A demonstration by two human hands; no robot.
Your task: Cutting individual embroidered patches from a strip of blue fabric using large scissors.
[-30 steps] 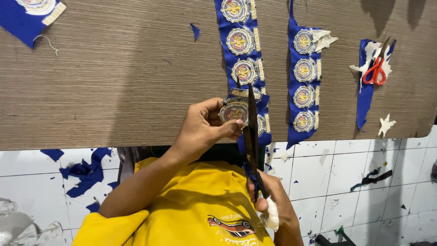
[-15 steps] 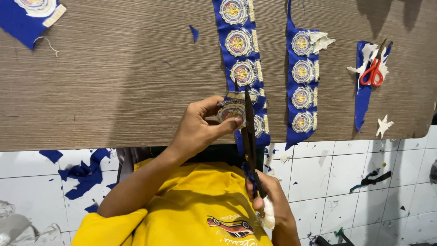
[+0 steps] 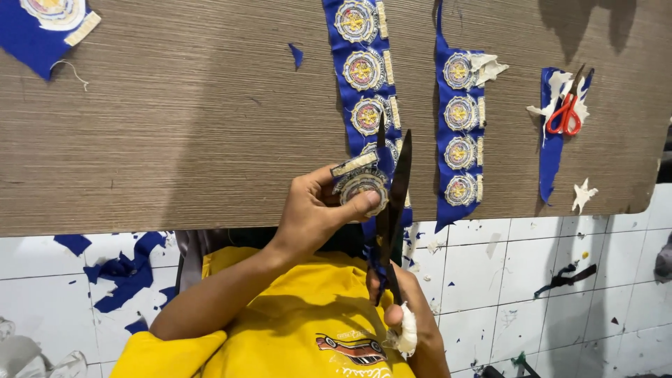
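Note:
My left hand point(image 3: 315, 217) pinches a round embroidered badge point(image 3: 361, 185) at the near end of a blue fabric strip point(image 3: 364, 84) that lies on the brown table point(image 3: 175, 126). My right hand point(image 3: 406, 315), with a white wrap on one finger, grips large dark scissors point(image 3: 393, 203). Their blades are parted and point up, right beside the badge on its right edge. The right hand is partly hidden below the blades.
A second blue strip of badges point(image 3: 458, 140) lies to the right. Small red-handled scissors point(image 3: 565, 112) rest on a blue scrap at far right. Another badge piece point(image 3: 45, 21) is at the top left. Blue scraps point(image 3: 119, 273) litter the white tiled floor.
The scissor blades have opened wider and shifted along the badge's edge. My left hand has turned the badge slightly, so a small gold label now shows above it.

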